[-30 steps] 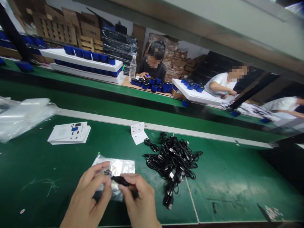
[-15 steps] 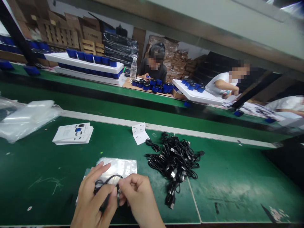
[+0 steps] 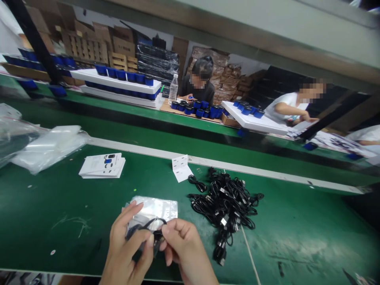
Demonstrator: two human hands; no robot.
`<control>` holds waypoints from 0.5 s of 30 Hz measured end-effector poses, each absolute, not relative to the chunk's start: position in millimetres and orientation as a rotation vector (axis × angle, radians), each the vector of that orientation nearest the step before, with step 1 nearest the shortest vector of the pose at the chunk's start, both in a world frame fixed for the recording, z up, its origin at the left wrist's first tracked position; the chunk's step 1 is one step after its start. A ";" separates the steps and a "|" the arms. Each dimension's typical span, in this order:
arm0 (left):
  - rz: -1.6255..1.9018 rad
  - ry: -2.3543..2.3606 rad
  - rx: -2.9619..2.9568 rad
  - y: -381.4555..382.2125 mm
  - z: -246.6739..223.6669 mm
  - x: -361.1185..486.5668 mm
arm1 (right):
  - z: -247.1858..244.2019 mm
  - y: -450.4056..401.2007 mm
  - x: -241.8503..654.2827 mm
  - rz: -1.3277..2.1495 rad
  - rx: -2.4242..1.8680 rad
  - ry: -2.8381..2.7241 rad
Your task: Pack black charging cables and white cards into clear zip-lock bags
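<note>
A looped black cable (image 3: 158, 221) is held between my two hands, over clear plastic bags (image 3: 169, 208) near the front of the green table. My left hand (image 3: 127, 245) has its fingers curled round the cable's left side. The fingertips of my right hand (image 3: 184, 245) pinch the cable on the right, close to my left fingertips. To the right lies a heap of black USB cables (image 3: 228, 202). One coiled cable (image 3: 197, 183) rests beside a folded white leaflet (image 3: 181, 168) behind my hands.
A stack of printed cards (image 3: 102, 165) and plastic bags (image 3: 50, 148) lie to the left. Across a raised ledge (image 3: 127, 147), people sit near blue-and-black cups (image 3: 199, 112) and white foam trays (image 3: 118, 81). A clear bottle (image 3: 173, 89) stands there.
The whole view has shifted, so the table things appear further right. Both hands keep hold of the cable, with only slight finger movement.
</note>
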State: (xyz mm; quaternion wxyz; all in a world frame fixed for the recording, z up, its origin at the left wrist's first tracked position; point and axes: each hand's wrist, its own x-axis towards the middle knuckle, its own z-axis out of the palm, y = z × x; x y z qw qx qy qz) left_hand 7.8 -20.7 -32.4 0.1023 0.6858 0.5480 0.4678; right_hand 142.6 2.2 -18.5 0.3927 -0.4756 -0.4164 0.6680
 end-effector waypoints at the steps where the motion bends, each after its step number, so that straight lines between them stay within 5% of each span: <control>1: 1.395 1.610 1.997 -22.6 -32.6 9.6 | -20.4 -0.3 141.6 1.497 -1.234 -1.261; 4: 1.441 1.576 1.963 -28.5 -33.1 16.2 | -26.1 -7.3 136.6 0.727 -1.262 -1.771; 6: 1.443 1.578 2.008 -29.9 -32.9 19.3 | -29.1 -7.4 134.0 0.537 -1.252 -1.811; 15: 0.625 1.551 2.172 5.8 -6.0 -42.3 | -3.0 11.1 155.0 1.303 -1.103 -1.511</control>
